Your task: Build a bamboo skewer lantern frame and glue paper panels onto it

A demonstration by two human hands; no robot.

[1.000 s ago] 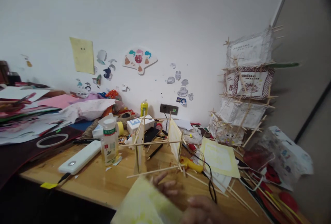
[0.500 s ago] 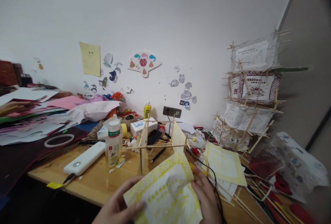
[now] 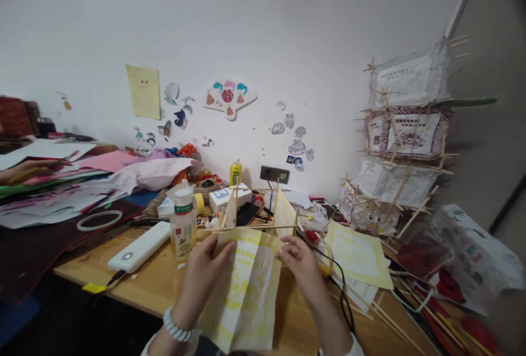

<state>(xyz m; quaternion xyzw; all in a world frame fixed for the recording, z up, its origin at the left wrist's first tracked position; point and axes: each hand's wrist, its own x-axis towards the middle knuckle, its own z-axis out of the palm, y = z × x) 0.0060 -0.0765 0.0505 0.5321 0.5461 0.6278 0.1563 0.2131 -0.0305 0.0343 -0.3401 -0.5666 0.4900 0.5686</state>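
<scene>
A thin sheet of paper [image 3: 246, 296] with a yellow printed border and lettering hangs creased between my hands. My left hand [image 3: 209, 265] pinches its upper left corner. On the other side, my right hand [image 3: 298, 260] grips the upper right corner between thumb and fingers. The sheet's top edge is up at the front stick of a wooden stick frame [image 3: 255, 228]; whether they touch I cannot tell. Yellowish paper panels [image 3: 284, 213] cover the frame's two sides. A pale coiled band circles my left wrist.
Left of my hands stand a bottle [image 3: 183, 224] and a white power bank [image 3: 142, 246] with a cable. Another yellow-bordered sheet [image 3: 361, 257] lies right, near a black cable and loose sticks. A tall stick-and-paper structure [image 3: 405, 137] stands behind. A co-worker's hand [image 3: 35, 170] shows at far left.
The yellow-printed sheet has been turned and raised, its top edge now along the frame's front stick. Both hands have moved up and forward to its upper corners.
</scene>
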